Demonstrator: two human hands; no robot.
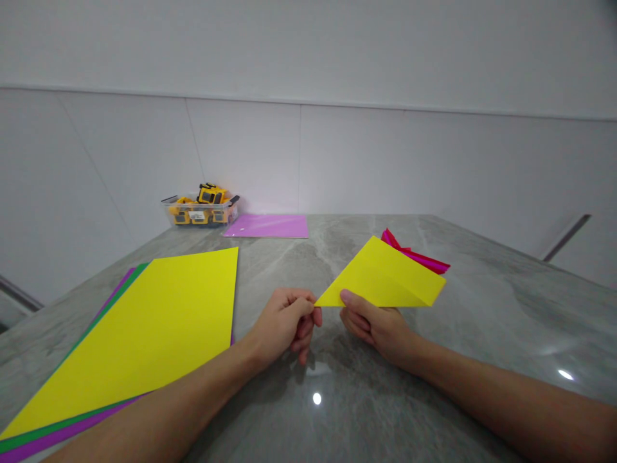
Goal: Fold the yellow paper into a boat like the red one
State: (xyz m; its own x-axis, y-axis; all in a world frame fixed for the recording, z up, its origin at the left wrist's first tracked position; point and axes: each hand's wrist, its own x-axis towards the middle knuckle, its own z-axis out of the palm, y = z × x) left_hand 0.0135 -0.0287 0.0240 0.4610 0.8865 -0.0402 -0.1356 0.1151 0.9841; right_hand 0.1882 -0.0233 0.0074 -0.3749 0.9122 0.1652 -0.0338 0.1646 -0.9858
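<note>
A folded yellow paper point(385, 273) is held up over the grey marbled table, its pointed corner to the left and its straight edge toward me. My left hand point(289, 318) pinches that left corner between thumb and fingertips. Farther right, my right hand point(373, 321) grips the lower edge, thumb on top and fingers curled beneath. Behind the folded paper lies a red and magenta item point(424, 259), partly hidden by it.
At the left lies a stack of large sheets, yellow point(168, 328) on top with green and purple below. A clear bin point(222, 212) of yellow toy vehicles and a pink-purple sheet point(270, 226) are at the table's point(337, 399) far edge, by the white wall.
</note>
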